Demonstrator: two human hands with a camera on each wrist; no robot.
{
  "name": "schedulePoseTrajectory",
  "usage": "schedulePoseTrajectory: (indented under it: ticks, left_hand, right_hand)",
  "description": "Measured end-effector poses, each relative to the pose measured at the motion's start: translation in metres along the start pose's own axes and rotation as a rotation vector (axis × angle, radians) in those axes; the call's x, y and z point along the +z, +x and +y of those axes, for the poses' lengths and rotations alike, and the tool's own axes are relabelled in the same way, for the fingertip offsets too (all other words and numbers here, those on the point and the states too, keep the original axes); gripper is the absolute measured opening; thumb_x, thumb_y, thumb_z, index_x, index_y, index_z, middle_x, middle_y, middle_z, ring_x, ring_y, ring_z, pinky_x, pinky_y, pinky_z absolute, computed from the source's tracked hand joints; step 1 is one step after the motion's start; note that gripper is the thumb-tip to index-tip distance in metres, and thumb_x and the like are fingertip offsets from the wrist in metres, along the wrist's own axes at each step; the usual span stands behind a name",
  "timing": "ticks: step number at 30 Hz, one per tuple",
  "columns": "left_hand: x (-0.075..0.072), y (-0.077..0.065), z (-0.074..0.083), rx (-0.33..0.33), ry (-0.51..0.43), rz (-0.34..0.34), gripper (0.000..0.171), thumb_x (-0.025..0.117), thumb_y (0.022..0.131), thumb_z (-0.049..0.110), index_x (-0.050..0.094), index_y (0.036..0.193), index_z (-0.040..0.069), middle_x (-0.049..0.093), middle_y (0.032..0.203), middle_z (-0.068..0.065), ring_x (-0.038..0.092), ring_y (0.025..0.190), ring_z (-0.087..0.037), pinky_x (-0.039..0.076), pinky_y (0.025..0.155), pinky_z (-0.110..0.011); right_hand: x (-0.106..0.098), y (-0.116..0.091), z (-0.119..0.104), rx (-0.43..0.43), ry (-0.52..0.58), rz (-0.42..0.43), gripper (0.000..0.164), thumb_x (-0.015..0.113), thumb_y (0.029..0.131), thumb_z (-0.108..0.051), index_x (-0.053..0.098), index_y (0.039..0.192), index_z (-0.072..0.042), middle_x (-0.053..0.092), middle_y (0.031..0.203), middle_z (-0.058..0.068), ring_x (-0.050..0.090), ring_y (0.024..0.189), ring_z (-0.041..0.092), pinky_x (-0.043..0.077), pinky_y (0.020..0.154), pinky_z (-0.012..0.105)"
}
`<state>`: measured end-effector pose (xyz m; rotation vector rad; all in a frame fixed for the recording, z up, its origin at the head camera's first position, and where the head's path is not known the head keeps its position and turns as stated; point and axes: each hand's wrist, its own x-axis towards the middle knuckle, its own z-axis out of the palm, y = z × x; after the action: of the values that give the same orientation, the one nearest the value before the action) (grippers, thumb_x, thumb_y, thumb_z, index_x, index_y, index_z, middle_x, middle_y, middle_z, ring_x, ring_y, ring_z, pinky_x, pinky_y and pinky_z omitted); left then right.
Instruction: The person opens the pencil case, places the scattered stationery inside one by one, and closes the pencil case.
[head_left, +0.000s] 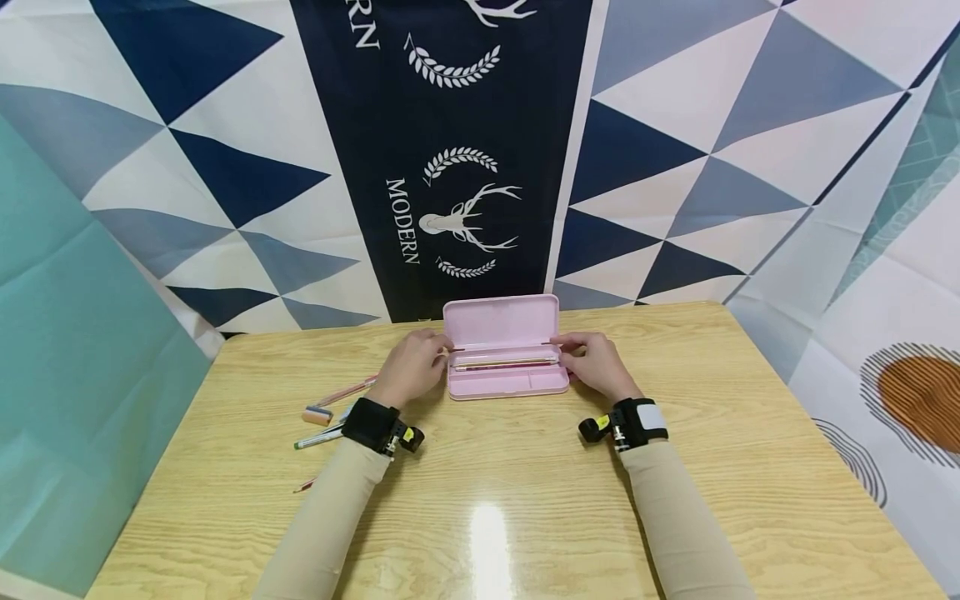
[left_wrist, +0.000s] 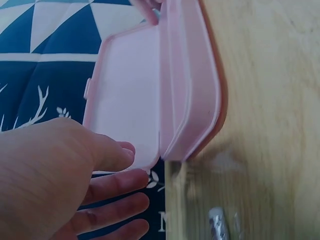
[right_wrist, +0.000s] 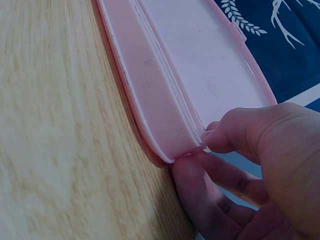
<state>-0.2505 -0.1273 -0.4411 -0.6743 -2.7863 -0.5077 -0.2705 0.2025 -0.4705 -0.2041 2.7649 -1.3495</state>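
- Head view, left side: a red pencil (head_left: pixel 304 485), a green-ended pen (head_left: pixel 317 439), an eraser (head_left: pixel 317 416) and a pink stick (head_left: pixel 347 392) lie loose on the bench (head_left: pixel 532 458), close to your left sleeve (head_left: pixel 330 517). If this arm sweeps outward, it may push them, and a round one could roll away.
- Your left grip (head_left: pixel 412 365) is at the left end of the pencil case, near the hinge side. The left wrist view shows its thumb and fingers apart, clamped on nothing; whether a fingertip touches the case, I cannot tell. If you raise the right end alone, the case could twist, because this end has no firm hold.
- The pink pencil case (head_left: pixel 487 386) rests at the far side of the bench, between your two hands. Slim pencils (head_left: pixel 504 364) lie lengthwise inside; with the case open, a strong tilt could make them slide out.
- Its lid (head_left: pixel 501 322) stands raised before the dark cloth (head_left: pixel 517 279). If you bump it, it may fall forward and catch fingers near the hinge.
- Your right grip (head_left: pixel 596 362) pinches the right end of the case. That rounded corner looks smooth, so a light pinch might slip.
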Motion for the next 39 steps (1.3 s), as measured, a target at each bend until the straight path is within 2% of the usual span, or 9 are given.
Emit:
schedulePoseTrajectory:
  ticks: [5,12,21,39]
  left_hand:
    - [-0.004,-0.004,-0.007,-0.035,0.006,-0.029,0.022,0.066,0.092,0.008,0.076,0.111,0.008,0.071,0.1,-0.009,0.062,0.086,-0.021,0.056,0.078,-0.04]
    - [-0.006,-0.01,-0.016,-0.061,0.008,-0.04,0.024,0.065,0.091,0.007,0.075,0.113,0.008,0.072,0.102,-0.011,0.065,0.088,-0.022,0.058,0.08,-0.041]
    - [-0.01,-0.02,-0.026,-0.044,0.016,-0.01,0.023,0.064,0.091,0.005,0.075,0.111,0.007,0.072,0.099,-0.013,0.066,0.084,-0.025,0.058,0.076,-0.042]
    - [-0.018,-0.036,-0.04,-0.069,0.043,-0.036,0.021,0.067,0.091,0.007,0.075,0.11,0.003,0.071,0.094,-0.014,0.065,0.08,-0.026,0.057,0.072,-0.041]
  right_hand:
    - [0.0,0.0,-0.001,0.01,0.004,-0.003,0.031,0.065,0.092,-0.011,0.072,0.123,-0.011,0.07,0.11,0.018,0.063,0.083,0.025,0.057,0.059,0.024]
    - [-0.001,0.0,0.0,0.009,0.003,-0.004,0.032,0.065,0.093,-0.01,0.071,0.124,-0.01,0.07,0.114,0.019,0.063,0.082,0.024,0.057,0.058,0.023]
    - [0.0,-0.001,0.0,-0.003,-0.004,-0.003,0.031,0.065,0.092,-0.01,0.072,0.123,-0.011,0.07,0.113,0.018,0.063,0.08,0.024,0.057,0.058,0.024]
    - [0.0,-0.001,0.0,0.012,0.013,-0.003,0.031,0.064,0.092,-0.009,0.072,0.122,-0.011,0.069,0.109,0.018,0.063,0.083,0.025,0.058,0.059,0.024]
